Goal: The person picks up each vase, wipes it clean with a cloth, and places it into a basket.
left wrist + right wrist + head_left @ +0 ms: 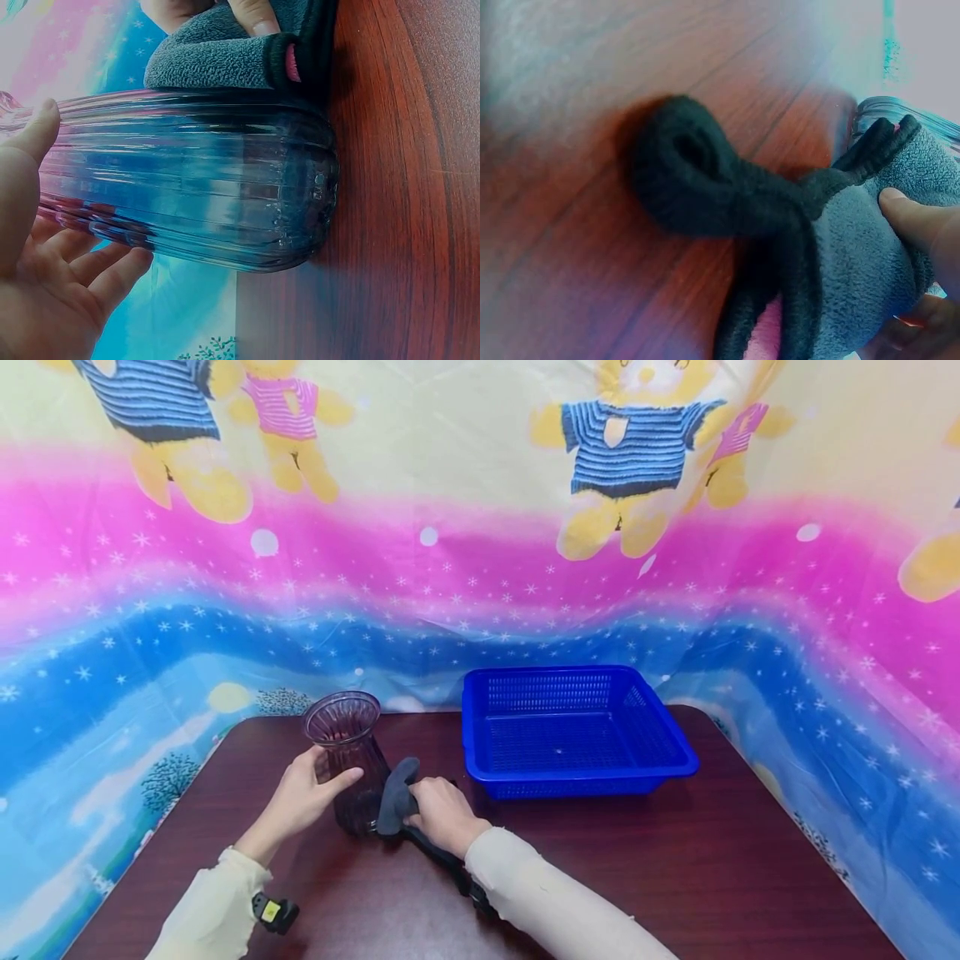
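Observation:
A ribbed purple-tinted glass vase stands on the table's left half, its flared rim leaning slightly left. My left hand holds its side, thumb across the front and fingers behind, as the left wrist view shows around the glass. In my right hand is a folded grey cloth with black edging and a bit of pink inside. The cloth lies against the vase's right side. In the right wrist view the thumb presses on the grey cloth, whose black edge droops onto the table.
A blue plastic basket with perforated walls stands at the back right of the dark red-brown wooden table. Behind the table hangs a printed curtain with bears and snowflakes. A small black device is strapped to the left wrist.

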The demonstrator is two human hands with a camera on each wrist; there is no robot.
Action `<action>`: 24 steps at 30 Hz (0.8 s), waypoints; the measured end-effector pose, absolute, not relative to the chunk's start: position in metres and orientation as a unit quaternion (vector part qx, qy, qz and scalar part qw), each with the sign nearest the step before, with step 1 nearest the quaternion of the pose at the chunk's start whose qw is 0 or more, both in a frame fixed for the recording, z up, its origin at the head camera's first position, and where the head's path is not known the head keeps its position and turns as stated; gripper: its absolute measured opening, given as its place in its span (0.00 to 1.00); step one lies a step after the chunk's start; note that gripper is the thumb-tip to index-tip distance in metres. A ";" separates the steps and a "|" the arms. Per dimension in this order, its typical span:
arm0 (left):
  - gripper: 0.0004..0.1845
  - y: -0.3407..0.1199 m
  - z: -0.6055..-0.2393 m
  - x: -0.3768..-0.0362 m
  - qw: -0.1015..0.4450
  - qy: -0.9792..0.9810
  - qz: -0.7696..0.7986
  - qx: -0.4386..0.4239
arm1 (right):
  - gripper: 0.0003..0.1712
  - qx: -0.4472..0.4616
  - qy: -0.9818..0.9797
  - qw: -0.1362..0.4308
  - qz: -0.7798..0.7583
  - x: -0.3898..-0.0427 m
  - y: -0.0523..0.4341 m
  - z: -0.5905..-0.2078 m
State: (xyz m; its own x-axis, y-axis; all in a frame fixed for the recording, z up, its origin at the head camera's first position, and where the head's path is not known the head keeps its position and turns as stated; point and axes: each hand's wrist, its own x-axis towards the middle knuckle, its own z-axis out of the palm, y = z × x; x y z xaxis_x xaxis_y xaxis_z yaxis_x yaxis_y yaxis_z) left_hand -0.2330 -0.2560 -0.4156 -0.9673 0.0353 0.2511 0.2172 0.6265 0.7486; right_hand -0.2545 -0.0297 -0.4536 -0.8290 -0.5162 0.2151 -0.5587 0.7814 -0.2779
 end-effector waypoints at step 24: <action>0.34 -0.256 -0.415 -0.232 0.107 -0.894 -0.430 -0.074 | 0.08 0.288 -0.943 0.058 0.156 -0.256 -0.029 -0.456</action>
